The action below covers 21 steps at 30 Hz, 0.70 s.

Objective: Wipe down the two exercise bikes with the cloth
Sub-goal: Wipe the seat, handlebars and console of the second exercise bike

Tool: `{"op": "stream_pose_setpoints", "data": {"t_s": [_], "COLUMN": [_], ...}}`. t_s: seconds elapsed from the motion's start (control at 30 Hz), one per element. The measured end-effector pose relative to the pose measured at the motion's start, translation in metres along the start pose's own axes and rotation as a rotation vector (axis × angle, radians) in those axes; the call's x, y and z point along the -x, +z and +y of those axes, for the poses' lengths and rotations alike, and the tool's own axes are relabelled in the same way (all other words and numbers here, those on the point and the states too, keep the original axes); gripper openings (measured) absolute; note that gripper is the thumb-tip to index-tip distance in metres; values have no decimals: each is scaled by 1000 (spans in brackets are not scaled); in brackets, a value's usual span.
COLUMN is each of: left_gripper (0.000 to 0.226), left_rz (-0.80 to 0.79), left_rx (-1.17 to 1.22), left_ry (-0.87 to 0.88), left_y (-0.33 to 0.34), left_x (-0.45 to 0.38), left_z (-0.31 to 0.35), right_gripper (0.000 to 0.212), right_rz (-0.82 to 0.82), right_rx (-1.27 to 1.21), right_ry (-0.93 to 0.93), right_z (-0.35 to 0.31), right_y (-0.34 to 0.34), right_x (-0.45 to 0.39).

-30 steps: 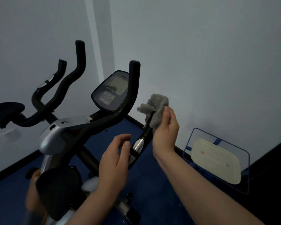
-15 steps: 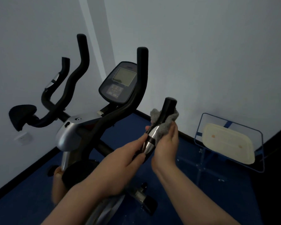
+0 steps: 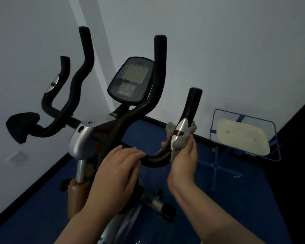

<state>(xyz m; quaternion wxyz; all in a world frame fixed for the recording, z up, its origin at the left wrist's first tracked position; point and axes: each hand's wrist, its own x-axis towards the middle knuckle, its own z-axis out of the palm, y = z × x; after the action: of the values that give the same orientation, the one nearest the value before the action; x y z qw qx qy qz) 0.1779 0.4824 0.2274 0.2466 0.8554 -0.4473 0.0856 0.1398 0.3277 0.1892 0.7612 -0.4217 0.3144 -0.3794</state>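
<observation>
The right hand (image 3: 182, 156) holds the cloth (image 3: 182, 138) wrapped around the right handlebar (image 3: 187, 120), just at the silver sensor plate (image 3: 180, 127) and the bend below it. Its grip is closed on cloth and bar together. The left hand (image 3: 120, 166) clasps the same bar lower down, near the stem, its grip closed on the tube, steadying the bike (image 3: 88, 138).

To do this step well, the person should keep the cloth fully ringed around the tube and draw it along the length, twisting slightly so the far side is covered too. The plate needs a firmer pass, since palms rest there. The bar's top end (image 3: 195, 95) looks untouched, though the dim light makes that hard to judge. The console (image 3: 130, 80) and left bars (image 3: 81, 67) remain to do.
</observation>
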Motion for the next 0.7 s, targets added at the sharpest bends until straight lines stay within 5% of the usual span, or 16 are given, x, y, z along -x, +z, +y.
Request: {"op": "stream_pose_setpoints", "data": {"t_s": [0.33,0.47,0.7], "left_gripper": [30,28,32], "left_rz": [310,384,416], "left_rx": [-10,5,60], "left_ry": [36,-30,-109], "left_y": [17,20,23], "left_x": [28,37,43], "left_z": [-11,-15,-18], "right_gripper": [32,47,42], "right_rz": [-32,-76,-161], "right_rx": [44,42,-26], "right_ry": [72,163,328], "right_z": [13,12,24], "right_y": [1,1,0], "right_x": [44,53,73]}}
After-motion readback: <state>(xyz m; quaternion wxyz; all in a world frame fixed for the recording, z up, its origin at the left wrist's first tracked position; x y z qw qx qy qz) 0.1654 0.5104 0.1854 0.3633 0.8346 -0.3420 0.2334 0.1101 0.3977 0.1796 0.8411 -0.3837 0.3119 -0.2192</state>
